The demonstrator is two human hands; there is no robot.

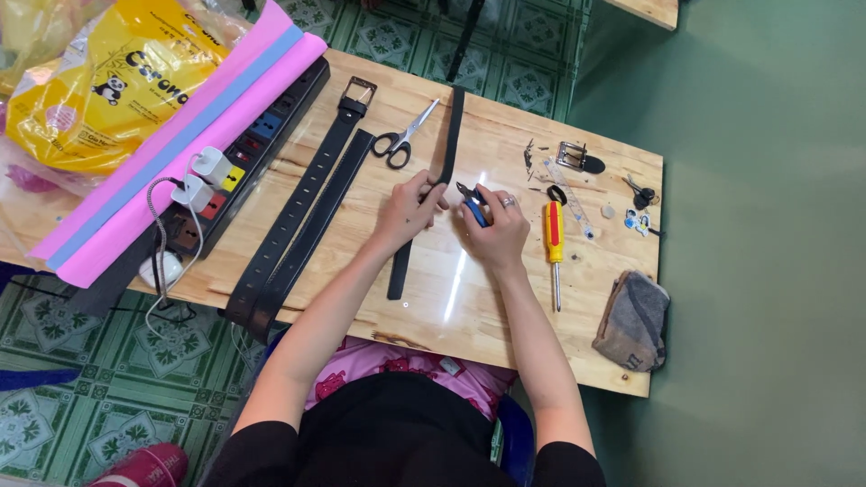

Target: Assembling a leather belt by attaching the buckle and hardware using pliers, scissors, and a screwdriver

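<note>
On a pale wooden worktop (pixel 505 307), the left hand (pixel 408 209) has fingers clamped on a narrow black leather strap (pixel 424 203); beside the strap, the right hand (pixel 494 227) has fingers clamped on blue-handled pliers (pixel 473 204).

the strap (pixel 424 194) under the left hand (pixel 408 209) is plain black. the pliers (pixel 472 204) in the right hand (pixel 494 233) have blue handles. at three o'clock of that hand, the screwdriver (pixel 554 242) has a yellow and red handle. the scissors (pixel 403 136) at twelve o'clock have black grips and silver blades. at nine o'clock lie two black belts (pixel 298 216), one with a silver buckle. the power strip (pixel 245 158) is black with red, yellow and blue switches and white plugs. the foam rolls (pixel 171 149) are pink and light blue. the bag (pixel 117 81) at ten o'clock is yellow. the table (pixel 505 298) is pale wood; the floor tiles (pixel 63 397) green, patterned.
</note>
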